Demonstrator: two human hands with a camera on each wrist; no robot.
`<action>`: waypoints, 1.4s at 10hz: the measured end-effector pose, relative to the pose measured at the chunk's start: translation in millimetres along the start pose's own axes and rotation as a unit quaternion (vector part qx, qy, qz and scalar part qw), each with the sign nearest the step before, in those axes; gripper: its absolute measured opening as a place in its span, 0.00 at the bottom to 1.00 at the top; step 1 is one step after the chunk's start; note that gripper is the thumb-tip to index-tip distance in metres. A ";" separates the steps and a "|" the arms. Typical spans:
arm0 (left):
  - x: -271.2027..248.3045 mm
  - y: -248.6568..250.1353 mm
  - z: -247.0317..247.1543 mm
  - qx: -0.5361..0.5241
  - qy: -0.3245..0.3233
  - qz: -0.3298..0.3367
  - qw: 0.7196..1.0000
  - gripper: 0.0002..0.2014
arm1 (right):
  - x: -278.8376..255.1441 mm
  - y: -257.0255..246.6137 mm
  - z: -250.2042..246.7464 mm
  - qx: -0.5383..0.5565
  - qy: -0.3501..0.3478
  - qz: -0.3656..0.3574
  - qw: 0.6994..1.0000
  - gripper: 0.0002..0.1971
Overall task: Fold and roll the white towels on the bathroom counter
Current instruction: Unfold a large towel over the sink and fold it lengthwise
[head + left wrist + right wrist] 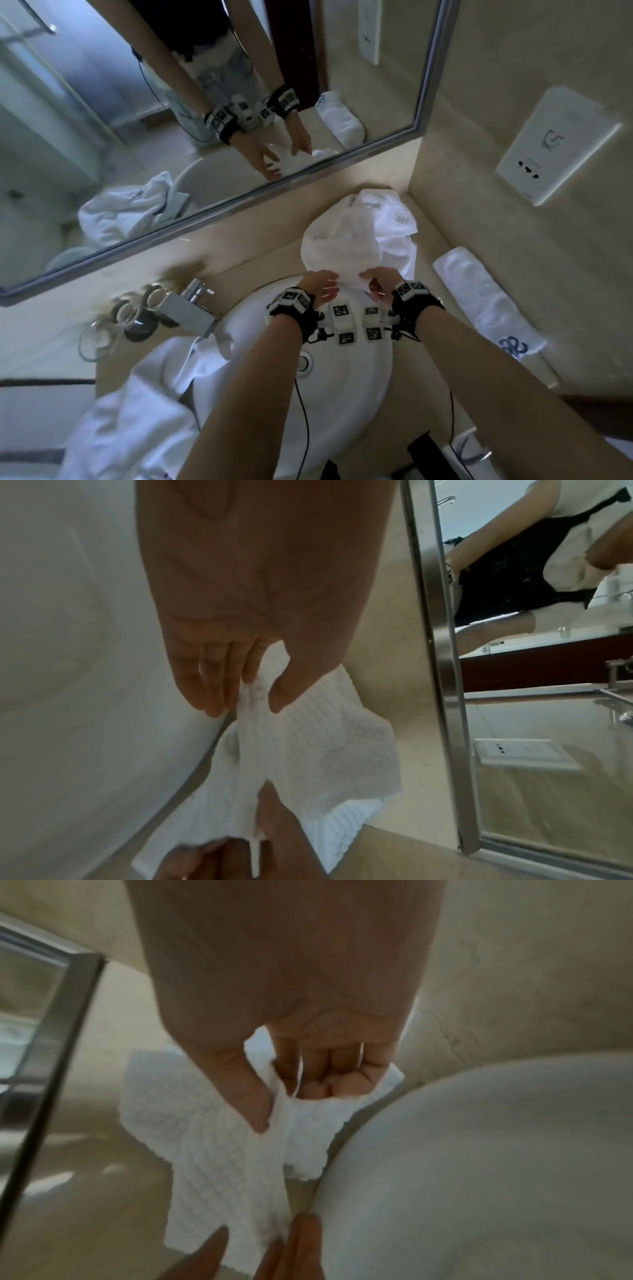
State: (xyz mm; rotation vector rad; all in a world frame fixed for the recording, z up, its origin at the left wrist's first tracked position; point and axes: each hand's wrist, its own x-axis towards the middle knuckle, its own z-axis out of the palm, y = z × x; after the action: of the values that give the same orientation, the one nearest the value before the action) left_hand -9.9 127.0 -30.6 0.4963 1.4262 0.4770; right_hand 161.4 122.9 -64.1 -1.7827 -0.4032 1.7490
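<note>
A crumpled white waffle towel [356, 236] lies on the beige counter behind the sink, in the corner by the mirror. Both hands hold its near edge at the basin's back rim. My left hand [322, 284] pinches a fold of the towel [308, 750] between thumb and fingers [212, 685]. My right hand [376, 282] grips the same edge, its fingers [329, 1074] curled into the cloth [212, 1150] and its thumb pressed on top. A rolled white towel [479, 294] with a blue emblem lies on the counter to the right.
The round white sink [346, 383] is under my forearms, with a chrome faucet [195, 308] and glasses [133, 311] to its left. Another white cloth [147, 404] drapes over the basin's left rim. The mirror [205, 120] and wall close off the back and right.
</note>
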 end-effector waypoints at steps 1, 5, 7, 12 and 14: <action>-6.9 7.2 0.3 -0.003 -0.033 0.015 0.999 0.18 | -15.3 -7.9 0.1 -0.200 -0.064 -0.085 0.974 0.20; -52.0 37.7 -34.8 0.140 0.046 0.011 0.989 0.11 | -48.7 25.4 -9.7 -0.485 -0.036 -0.194 0.852 0.27; -126.3 98.5 -79.7 0.356 -0.020 0.114 0.928 0.07 | -53.6 -11.2 11.1 -0.439 0.200 -0.297 0.824 0.48; -197.8 116.9 -134.9 0.195 0.193 0.132 0.953 0.13 | -26.1 -83.9 -50.8 -0.391 0.294 -0.350 0.799 0.17; -206.3 118.6 -137.0 0.234 0.132 0.125 0.955 0.11 | -30.6 -75.0 -50.3 -0.434 0.150 -0.310 0.832 0.40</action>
State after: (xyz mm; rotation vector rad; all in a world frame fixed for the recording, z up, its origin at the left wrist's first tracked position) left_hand -166.1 107.2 194.4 1.0354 1.7533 0.4138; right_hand 222.4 152.2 3.1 -2.0902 -1.6212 0.8125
